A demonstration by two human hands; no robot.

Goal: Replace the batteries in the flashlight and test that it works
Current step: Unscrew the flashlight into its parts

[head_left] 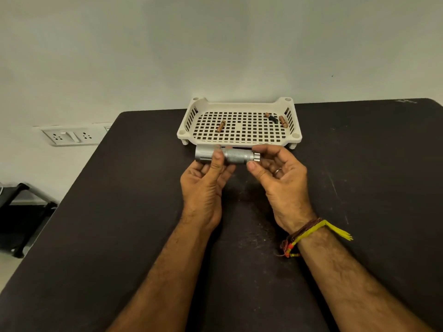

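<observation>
flashlight (227, 156) middle hidden by left thumb, tray (239, 105) battery labels too small

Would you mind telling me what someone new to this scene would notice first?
The silver flashlight held level above the dark table draws the eye: the left hand grips its wide head end, while the right hand pinches the tail cap. Just behind sits a cream perforated tray holding three small batteries, one at left and two at right.

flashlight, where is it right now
In the head view the silver flashlight is held level above the dark table, just in front of the white basket; the left hand grips its body and the right hand pinches its tail end.
</observation>
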